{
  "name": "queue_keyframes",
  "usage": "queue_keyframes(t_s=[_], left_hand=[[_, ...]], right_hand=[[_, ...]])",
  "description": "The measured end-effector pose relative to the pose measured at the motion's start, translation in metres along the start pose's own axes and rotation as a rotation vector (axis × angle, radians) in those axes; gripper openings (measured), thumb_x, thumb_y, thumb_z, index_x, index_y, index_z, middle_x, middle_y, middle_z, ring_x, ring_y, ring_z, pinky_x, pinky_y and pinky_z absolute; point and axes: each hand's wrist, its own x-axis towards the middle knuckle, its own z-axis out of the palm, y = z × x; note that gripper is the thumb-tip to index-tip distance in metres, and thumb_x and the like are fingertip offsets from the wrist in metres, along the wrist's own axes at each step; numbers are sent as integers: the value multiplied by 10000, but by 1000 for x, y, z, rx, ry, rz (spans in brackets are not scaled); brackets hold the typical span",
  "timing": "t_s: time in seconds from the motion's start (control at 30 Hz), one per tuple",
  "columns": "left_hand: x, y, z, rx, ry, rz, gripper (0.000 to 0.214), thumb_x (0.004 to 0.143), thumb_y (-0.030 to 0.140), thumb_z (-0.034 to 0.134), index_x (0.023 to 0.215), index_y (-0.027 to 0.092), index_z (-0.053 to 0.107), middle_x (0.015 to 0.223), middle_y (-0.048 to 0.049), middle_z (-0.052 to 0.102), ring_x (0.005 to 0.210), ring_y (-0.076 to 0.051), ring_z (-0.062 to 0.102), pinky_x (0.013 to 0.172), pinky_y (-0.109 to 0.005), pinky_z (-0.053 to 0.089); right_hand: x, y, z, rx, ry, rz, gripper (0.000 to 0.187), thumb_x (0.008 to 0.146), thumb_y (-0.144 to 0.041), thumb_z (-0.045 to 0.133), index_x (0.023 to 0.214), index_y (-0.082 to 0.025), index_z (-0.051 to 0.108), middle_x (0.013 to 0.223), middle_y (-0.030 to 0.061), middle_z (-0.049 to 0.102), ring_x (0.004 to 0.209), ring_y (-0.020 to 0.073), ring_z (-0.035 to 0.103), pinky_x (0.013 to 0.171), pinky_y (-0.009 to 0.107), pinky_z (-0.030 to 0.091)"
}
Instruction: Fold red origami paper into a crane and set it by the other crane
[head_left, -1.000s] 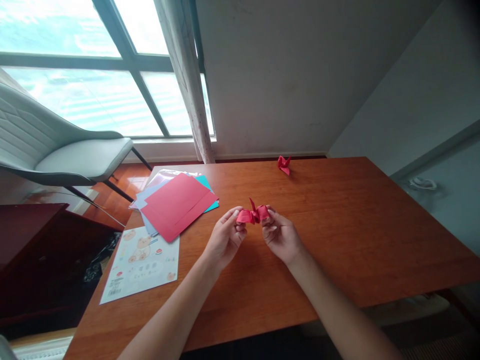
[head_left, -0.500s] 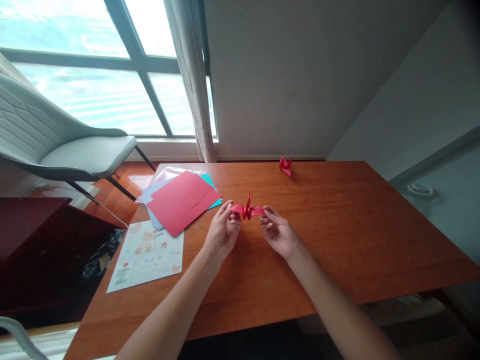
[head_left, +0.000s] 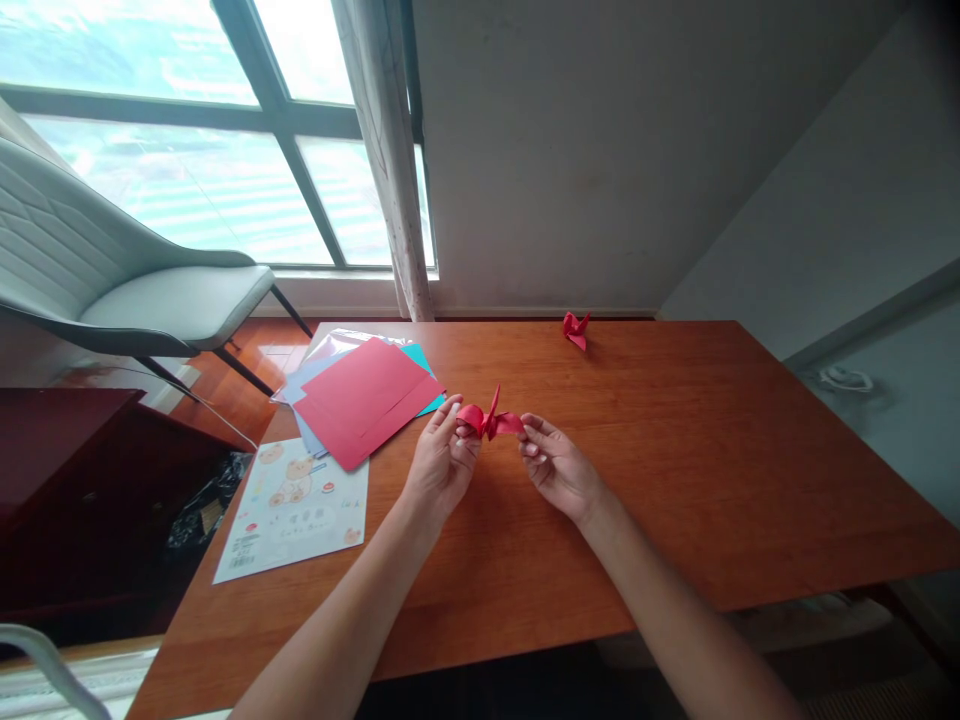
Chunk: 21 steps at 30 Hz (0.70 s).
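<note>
A small red folded paper crane [head_left: 489,419] is held above the wooden table [head_left: 675,470] between both hands. My left hand [head_left: 439,462] pinches its left wing, which curls over my fingertips. My right hand [head_left: 559,465] pinches the right wing with thumb and forefinger. A point of the crane sticks up in the middle. A second red paper crane [head_left: 575,329] stands at the table's far edge, well beyond both hands.
A stack of coloured paper sheets [head_left: 364,395], red on top, lies at the table's left. A printed sheet with a bear drawing [head_left: 296,505] lies nearer me. A grey chair [head_left: 127,290] stands by the window. The wall runs behind the table.
The wings, pulled out flat half a second ago, are now closer together, and the left wing curls over my left fingers. Both hands stay in place above the table.
</note>
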Motion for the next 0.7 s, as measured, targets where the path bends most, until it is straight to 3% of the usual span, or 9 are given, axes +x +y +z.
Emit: queue_keyframes(t_s=[0.17,0.3,0.43,0.57,0.7], left_hand=[[-1,0,-2,179,-35,17,354,670,193,857,953,149,649,695,41,594,535,-21,525,545,-122,458],[-2,1,-3,301,-52,-40,369,640,240,877,931,129,677,684,28,594,541,-31,528,512,-129,423],[-4,2,-2,363,-94,-132,353,619,217,874,907,117,697,664,25,587,531,-33,504,505,-135,409],[-8,4,-1,447,-161,-174,316,667,258,855,911,124,704,654,25,580,530,-37,498,519,-147,410],[-9,8,-2,481,-209,-246,319,689,277,845,940,139,705,651,17,596,530,-48,519,515,-151,395]], right_hand=[[-7,-9,4,-358,63,-190,245,754,-330,796,926,-179,710,788,34,753,647,119,675,542,175,503],[-11,-18,5,-604,140,-326,444,843,-603,626,901,-174,724,841,74,762,712,157,677,557,207,473],[-12,-25,1,-668,46,-200,493,851,-628,593,981,-176,741,805,63,755,696,153,654,589,220,456],[-11,-29,-3,-584,25,-68,529,863,-637,556,1026,-174,754,781,45,744,666,137,644,581,216,442],[-15,-30,0,-532,-96,-93,375,826,-510,682,937,-163,770,879,64,752,824,174,674,764,268,506]])
